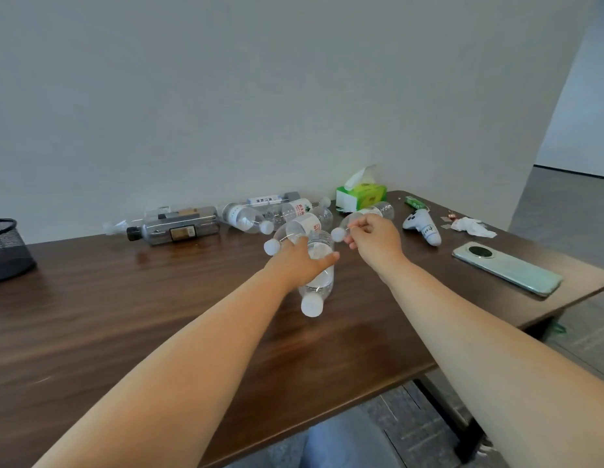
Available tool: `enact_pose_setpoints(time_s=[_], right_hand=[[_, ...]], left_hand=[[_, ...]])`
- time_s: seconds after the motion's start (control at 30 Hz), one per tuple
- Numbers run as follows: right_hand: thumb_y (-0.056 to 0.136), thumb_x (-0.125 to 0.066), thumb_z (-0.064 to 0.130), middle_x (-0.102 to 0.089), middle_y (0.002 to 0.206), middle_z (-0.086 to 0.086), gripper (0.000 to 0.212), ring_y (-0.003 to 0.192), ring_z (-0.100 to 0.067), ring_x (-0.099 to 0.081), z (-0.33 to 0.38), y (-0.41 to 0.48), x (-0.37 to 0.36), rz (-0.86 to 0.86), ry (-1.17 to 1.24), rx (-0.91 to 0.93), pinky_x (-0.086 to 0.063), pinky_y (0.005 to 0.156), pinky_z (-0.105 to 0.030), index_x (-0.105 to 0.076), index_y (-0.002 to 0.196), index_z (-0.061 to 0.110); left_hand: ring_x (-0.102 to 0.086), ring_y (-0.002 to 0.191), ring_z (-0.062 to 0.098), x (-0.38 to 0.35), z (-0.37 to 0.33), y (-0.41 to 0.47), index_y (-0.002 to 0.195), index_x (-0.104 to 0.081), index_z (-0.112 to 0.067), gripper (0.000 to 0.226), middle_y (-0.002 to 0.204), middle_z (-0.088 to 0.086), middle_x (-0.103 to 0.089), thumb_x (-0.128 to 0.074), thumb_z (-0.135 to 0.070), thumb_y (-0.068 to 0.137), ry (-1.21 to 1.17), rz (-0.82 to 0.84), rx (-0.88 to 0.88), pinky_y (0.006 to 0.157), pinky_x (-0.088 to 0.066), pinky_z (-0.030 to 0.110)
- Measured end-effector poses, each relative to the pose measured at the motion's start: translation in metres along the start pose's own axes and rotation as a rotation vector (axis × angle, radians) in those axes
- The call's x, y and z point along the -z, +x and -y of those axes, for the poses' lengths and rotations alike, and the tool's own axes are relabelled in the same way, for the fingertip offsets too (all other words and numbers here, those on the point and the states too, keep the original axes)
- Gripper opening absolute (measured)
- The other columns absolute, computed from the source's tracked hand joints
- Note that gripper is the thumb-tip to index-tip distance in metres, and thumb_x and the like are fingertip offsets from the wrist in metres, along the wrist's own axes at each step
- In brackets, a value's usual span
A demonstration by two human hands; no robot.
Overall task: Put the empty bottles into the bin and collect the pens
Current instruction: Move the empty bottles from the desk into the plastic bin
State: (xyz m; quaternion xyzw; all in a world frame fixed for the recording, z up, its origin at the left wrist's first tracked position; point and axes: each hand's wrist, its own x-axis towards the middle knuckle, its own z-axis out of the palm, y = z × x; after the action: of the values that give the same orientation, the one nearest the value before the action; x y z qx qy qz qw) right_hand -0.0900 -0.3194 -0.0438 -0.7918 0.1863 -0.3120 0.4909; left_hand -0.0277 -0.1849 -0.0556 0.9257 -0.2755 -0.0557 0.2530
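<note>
Dark brown wooden tabletop [125, 315]: stood against a pale wall.
Heap of clear plastic bottles [246, 217]: lay on their sides at the far edge by the wall.
Black wire-mesh basket [6, 251]: stood far left.
Mint-green smartphone [506, 268]: lay camera side up, right.
Green tissue box [361, 195]: sat behind the heap.
Left hand [299, 265]: gripped a clear white-capped bottle [322, 282], cap toward the person.
Right hand [375, 243]: pinched a second clear bottle [383, 209] near its white cap.
White game controller [424, 228]: lay right of both hands.

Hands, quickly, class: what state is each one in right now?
Left hand: closed, gripping a clear bottle.
Right hand: closed, pinching a second bottle near its cap.
</note>
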Motion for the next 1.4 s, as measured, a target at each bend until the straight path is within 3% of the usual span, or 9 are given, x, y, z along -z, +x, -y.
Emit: enact_pose_setpoints(time_s=[0.2, 0.33, 0.53, 0.7, 0.87, 0.97, 1.1, 1.23, 1.4], right_hand=[[0.088, -0.051, 0.007, -0.063, 0.065, 0.003, 0.014, 0.062, -0.011, -0.056, -0.019, 0.017, 0.005, -0.008, 0.007, -0.065, -0.048, 0.067, -0.025, -0.064, 0.093, 0.010], [0.087, -0.051, 0.011, -0.069, 0.082, -0.005, 0.018, 0.082, -0.022, -0.063, -0.024, 0.030, -0.009, 0.016, -0.065, -0.066, -0.051, 0.077, -0.034, -0.057, 0.075, 0.022], [0.088, -0.051, 0.014, -0.059, 0.113, -0.007, 0.026, 0.101, -0.024, -0.053, -0.034, 0.056, -0.034, 0.054, -0.296, -0.036, -0.041, 0.081, -0.028, -0.056, 0.114, 0.012], [0.088, -0.053, 0.026, -0.025, 0.149, -0.011, 0.054, 0.133, -0.041, -0.024, -0.045, 0.082, -0.051, 0.137, -0.716, -0.010, -0.032, 0.105, -0.045, -0.037, 0.139, 0.021], [0.088, -0.050, 0.054, 0.012, 0.159, -0.009, 0.075, 0.141, -0.051, 0.000, -0.055, 0.106, -0.060, 0.236, -0.801, -0.152, -0.021, 0.112, -0.060, -0.009, 0.148, 0.039], [0.085, -0.050, 0.061, 0.023, 0.157, -0.009, 0.079, 0.138, -0.051, -0.012, -0.064, 0.108, -0.066, 0.279, -0.816, -0.193, -0.031, 0.108, -0.056, -0.008, 0.148, 0.041], [0.087, -0.059, 0.044, 0.025, 0.156, -0.009, 0.055, 0.127, -0.043, -0.040, -0.069, 0.101, -0.066, 0.216, -0.824, -0.165, -0.043, 0.100, -0.044, -0.039, 0.136, 0.029], [0.092, -0.050, 0.013, 0.019, 0.158, -0.009, 0.036, 0.122, -0.044, -0.042, -0.065, 0.093, -0.061, 0.129, -0.697, -0.170, -0.043, 0.092, -0.040, -0.046, 0.127, 0.024], [0.093, -0.047, 0.011, 0.006, 0.158, -0.010, 0.030, 0.114, -0.044, -0.046, -0.034, 0.077, -0.068, -0.099, -0.494, 0.036, -0.043, 0.087, -0.041, -0.047, 0.122, 0.019]], left_hand=[[-0.047, 0.123, 0.031, -0.011, -0.002, 0.016, 0.147, -0.003, -0.014, 0.104, 0.141, 0.014, -0.041, -0.068, -0.048, 0.074, 0.034, 0.140, 0.155, 0.094, -0.044, 0.038], [-0.050, 0.119, 0.031, 0.003, 0.010, 0.027, 0.144, -0.014, -0.016, 0.089, 0.135, 0.010, -0.047, -0.065, -0.040, 0.075, -0.093, -0.066, 0.069, 0.093, -0.043, 0.037], [-0.050, 0.121, 0.026, 0.027, 0.023, 0.042, 0.145, -0.019, -0.028, 0.089, 0.139, 0.006, -0.044, -0.070, -0.038, 0.073, -0.190, -0.379, -0.083, 0.094, -0.044, 0.039], [-0.051, 0.116, 0.023, 0.029, 0.030, 0.062, 0.144, -0.023, -0.029, 0.085, 0.138, 0.006, -0.041, -0.070, -0.035, 0.074, -0.164, -0.416, -0.094, 0.087, -0.044, 0.033], [-0.048, 0.119, 0.021, 0.030, 0.034, 0.080, 0.145, -0.021, -0.028, 0.087, 0.142, 0.004, -0.036, -0.071, -0.032, 0.074, -0.197, -0.439, -0.104, 0.083, -0.041, 0.031], [-0.049, 0.118, 0.020, 0.027, 0.037, 0.083, 0.145, -0.020, -0.029, 0.087, 0.143, 0.002, -0.035, -0.072, -0.032, 0.075, -0.205, -0.441, -0.110, 0.082, -0.044, 0.033], [-0.050, 0.117, 0.021, 0.026, 0.040, 0.080, 0.145, -0.021, -0.026, 0.087, 0.144, 0.002, -0.034, -0.071, -0.032, 0.075, -0.211, -0.437, -0.100, 0.081, -0.042, 0.030], [-0.048, 0.120, 0.021, 0.028, 0.043, 0.072, 0.145, -0.020, -0.025, 0.088, 0.144, 0.001, -0.034, -0.071, -0.033, 0.075, -0.219, -0.443, -0.074, 0.081, -0.041, 0.030], [-0.051, 0.119, 0.022, 0.044, 0.052, 0.055, 0.144, -0.020, -0.025, 0.088, 0.141, 0.001, -0.037, -0.071, -0.035, 0.074, -0.254, -0.511, -0.086, 0.087, -0.050, 0.041]])
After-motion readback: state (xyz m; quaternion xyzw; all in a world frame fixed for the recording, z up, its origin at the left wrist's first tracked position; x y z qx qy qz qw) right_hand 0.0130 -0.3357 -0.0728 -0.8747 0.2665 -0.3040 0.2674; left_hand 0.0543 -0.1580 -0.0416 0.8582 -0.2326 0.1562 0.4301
